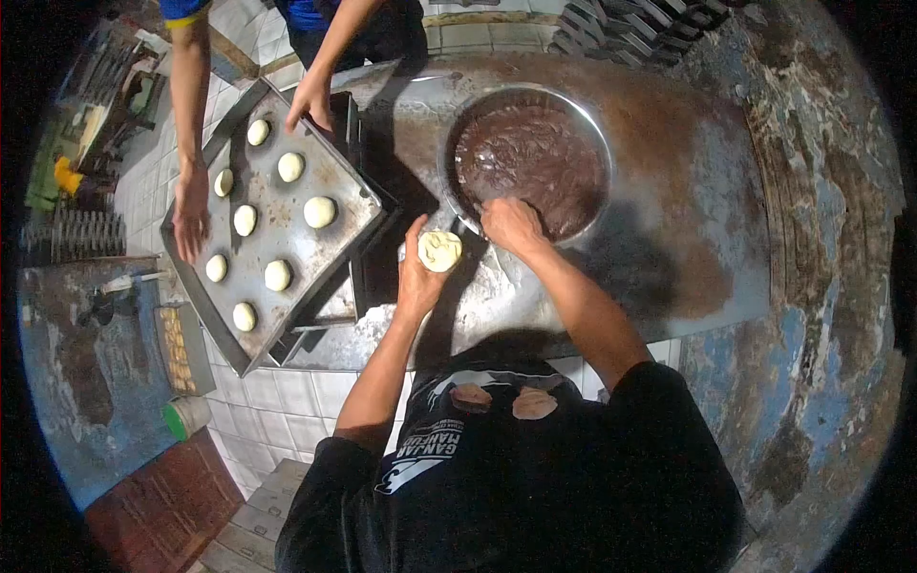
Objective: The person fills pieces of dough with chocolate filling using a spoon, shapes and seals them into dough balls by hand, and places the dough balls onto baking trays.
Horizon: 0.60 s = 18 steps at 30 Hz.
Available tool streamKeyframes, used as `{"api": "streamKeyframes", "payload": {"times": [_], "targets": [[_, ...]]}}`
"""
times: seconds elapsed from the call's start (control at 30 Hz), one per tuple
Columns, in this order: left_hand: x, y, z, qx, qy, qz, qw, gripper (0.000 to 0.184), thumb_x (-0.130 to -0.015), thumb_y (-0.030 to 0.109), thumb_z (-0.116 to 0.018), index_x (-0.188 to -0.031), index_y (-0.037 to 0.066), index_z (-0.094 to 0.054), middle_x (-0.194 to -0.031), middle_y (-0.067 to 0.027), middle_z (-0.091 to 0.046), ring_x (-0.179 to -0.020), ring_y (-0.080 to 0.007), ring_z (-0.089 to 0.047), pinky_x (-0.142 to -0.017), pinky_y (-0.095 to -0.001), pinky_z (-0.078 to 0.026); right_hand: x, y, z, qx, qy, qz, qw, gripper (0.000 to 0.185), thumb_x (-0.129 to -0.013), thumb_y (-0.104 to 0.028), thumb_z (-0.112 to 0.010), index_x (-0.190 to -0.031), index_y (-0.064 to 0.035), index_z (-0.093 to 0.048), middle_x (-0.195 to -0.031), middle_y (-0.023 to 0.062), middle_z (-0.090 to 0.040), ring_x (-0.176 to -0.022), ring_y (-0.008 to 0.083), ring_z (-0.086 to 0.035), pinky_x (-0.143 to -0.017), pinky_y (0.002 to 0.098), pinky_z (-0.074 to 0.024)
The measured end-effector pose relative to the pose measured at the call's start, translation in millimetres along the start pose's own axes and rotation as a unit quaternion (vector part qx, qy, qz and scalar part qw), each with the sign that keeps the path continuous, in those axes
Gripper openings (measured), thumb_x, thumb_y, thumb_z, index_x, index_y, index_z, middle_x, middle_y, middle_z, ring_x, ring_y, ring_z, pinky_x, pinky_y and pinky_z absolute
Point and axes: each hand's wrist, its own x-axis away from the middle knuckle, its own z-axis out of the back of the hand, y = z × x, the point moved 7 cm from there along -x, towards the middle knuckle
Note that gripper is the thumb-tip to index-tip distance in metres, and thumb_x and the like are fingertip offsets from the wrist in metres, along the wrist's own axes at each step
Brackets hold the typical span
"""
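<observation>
In my left hand [416,285] lies a flattened round of pale dough [440,250], with the thumb and fingers curved around its edge. My right hand [513,225] is closed at the near rim of a big metal bowl [605,143]. Its fingertips reach over the edge toward a thick dark brown paste [535,162] that looks like chocolate filling. Whatever those fingers grip is hidden. To the left, a metal baking tray [272,222] carries several pale dough balls [321,212] spaced apart.
A co-worker's hand [310,100] touches the tray's far edge, and the other hand [192,215] hangs over its left side. More trays [336,298] sit beneath it. The metal table [688,191] extends right. Stacked dark metal pieces [630,33] stand behind it.
</observation>
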Motion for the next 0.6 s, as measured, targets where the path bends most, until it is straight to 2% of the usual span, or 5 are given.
{"api": "streamKeyframes", "payload": {"times": [0.1, 0.3, 0.37, 0.43, 0.6], "targets": [[-37, -17, 7, 0.018, 0.017, 0.017, 1.0, 0.057, -0.082, 0.011, -0.083, -0.133, 0.007, -0.056, -0.113, -0.0106, -0.073, -0.104, -0.0174, -0.07, -0.092, -0.0319, -0.053, -18, -9, 29, -0.192, 0.248, 0.218, 0.924, 0.024, -0.092, -0.028, -0.065, -0.082, -0.0077, -0.073, -0.081, 0.011, -0.074, -0.053, 0.0281, -0.063, -0.049, 0.0452, -0.0492], [-40, -30, -8, 0.083, 0.061, 0.013, 0.995, 0.048, -0.083, 0.012, -0.082, -0.125, 0.004, -0.06, -0.108, -0.0107, -0.074, -0.101, -0.0171, -0.07, -0.089, -0.0322, -0.054, 50, -14, 50, -0.667, -0.195, -0.04, 0.718, 0.021, -0.1, -0.016, -0.057, -0.111, -0.0025, -0.069, -0.066, -0.0047, -0.052, -0.046, 0.0033, -0.037, -0.038, 0.0218, -0.0249], [-43, -14, -14, 0.046, 0.076, 0.003, 0.996, 0.042, -0.088, 0.009, -0.075, -0.125, 0.004, -0.056, -0.106, -0.0169, -0.073, -0.101, -0.0284, -0.072, -0.086, -0.0365, -0.055, 64, -25, 27, -0.594, -0.16, 0.011, 0.788, 0.024, -0.099, -0.012, -0.056, -0.117, -0.002, -0.068, -0.068, -0.0013, -0.056, -0.046, 0.0066, -0.043, -0.038, 0.0235, -0.032], [-48, -3, -22, 0.006, 0.099, 0.02, 0.995, 0.035, -0.089, 0.005, -0.068, -0.121, 0.004, -0.053, -0.105, -0.0235, -0.07, -0.101, -0.042, -0.07, -0.082, -0.0445, -0.055, 123, -64, 63, 0.002, 0.334, 0.25, 0.909, 0.024, -0.098, -0.008, -0.053, -0.114, -0.0044, -0.07, -0.07, 0.0045, -0.061, -0.048, 0.0139, -0.05, -0.044, 0.0303, -0.0425], [-20, -22, -1, -0.188, 0.074, 0.054, 0.978, 0.026, -0.089, 0.006, -0.064, -0.113, 0.008, -0.054, -0.104, -0.027, -0.069, -0.093, -0.0504, -0.066, -0.075, -0.055, -0.051, 144, -47, 55, -0.132, 0.141, 0.227, 0.955, 0.027, -0.101, -0.018, -0.055, -0.119, -0.0037, -0.07, -0.075, 0.0147, -0.065, -0.062, 0.0175, -0.066, -0.056, 0.0333, -0.0518]]}}
